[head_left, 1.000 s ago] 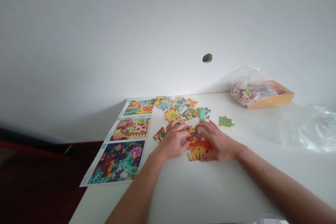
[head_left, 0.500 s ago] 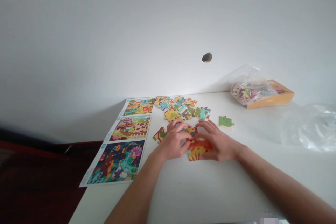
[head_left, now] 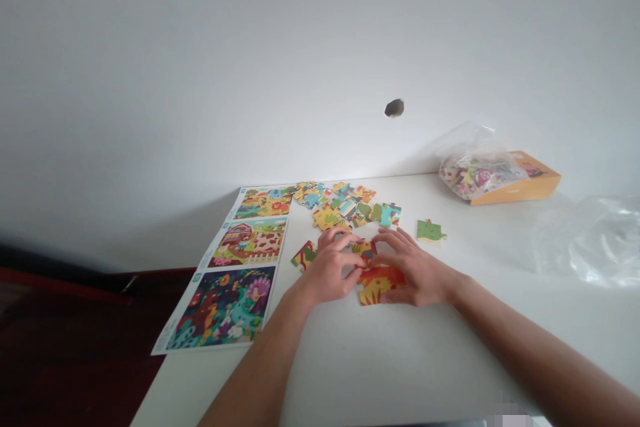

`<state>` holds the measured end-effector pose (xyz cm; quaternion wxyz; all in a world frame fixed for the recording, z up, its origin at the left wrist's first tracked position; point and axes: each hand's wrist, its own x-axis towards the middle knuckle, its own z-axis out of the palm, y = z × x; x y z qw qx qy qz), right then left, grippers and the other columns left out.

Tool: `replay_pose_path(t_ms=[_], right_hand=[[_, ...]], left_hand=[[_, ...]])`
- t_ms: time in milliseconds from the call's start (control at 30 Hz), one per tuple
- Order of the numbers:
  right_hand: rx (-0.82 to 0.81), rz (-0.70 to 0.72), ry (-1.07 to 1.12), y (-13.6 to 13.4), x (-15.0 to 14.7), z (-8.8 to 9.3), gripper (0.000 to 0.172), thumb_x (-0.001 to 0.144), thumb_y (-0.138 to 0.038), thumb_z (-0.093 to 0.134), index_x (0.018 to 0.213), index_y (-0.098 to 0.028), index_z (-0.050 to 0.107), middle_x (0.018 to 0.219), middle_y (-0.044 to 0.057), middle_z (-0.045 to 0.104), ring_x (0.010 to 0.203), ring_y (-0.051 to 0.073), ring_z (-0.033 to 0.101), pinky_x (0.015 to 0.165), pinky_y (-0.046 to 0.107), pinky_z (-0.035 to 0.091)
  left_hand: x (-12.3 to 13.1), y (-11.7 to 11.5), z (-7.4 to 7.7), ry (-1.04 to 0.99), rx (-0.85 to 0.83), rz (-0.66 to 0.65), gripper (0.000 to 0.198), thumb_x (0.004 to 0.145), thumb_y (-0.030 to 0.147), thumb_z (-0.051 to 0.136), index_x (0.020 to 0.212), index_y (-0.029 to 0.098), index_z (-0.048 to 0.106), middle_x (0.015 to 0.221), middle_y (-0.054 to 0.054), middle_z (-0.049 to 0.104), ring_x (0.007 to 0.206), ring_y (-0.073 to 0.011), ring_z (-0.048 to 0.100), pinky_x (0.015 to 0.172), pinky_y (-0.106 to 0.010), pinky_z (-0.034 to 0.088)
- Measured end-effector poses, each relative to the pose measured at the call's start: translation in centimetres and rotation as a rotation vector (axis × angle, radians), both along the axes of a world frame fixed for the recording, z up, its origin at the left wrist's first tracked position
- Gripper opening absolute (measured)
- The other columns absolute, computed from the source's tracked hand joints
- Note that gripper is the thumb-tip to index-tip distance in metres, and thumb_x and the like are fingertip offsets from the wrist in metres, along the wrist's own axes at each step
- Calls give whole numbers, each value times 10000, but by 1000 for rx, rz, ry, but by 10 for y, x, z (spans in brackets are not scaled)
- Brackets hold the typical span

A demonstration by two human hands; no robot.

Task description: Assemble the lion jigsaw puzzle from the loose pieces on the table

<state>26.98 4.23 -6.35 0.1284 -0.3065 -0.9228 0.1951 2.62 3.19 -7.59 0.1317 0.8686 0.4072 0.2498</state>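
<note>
Holding puzzle pieces (head_left: 376,282) with left hand (head_left: 330,270), right hand (head_left: 420,270); poses virtually unchanged.

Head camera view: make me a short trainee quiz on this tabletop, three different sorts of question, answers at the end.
1. How many pictures are printed on the sheet?
2. True or false: the green puzzle piece lies apart from the pile of pieces.
3. The right hand touches: (a) the clear bag; (b) red and yellow puzzle pieces; (c) the orange box.

Key: 1. Three. 2. True. 3. b.
</note>
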Motion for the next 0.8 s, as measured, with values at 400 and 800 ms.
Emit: replay_pose_path(t_ms=[400,800], right_hand=[[-11,-1,-19,0,0,-1,586,731,-517,739,1250,-281,598,1341,119,435,1386,365,282,1148,604,127],[10,3,5,0,0,-2,612,714,-529,748,1233,-238,609,1338,141,431,1383,376,271,1148,600,150]], left_hand=[[0,0,1,8,-22,-1,188,834,221,599,898,286,763,1217,-34,605,1220,-284,385,1076,-498,315],[-1,1,0,58,-22,42,222,830,213,589,1008,260,714,1207,-47,603,1181,-279,417,1057,-487,335]])
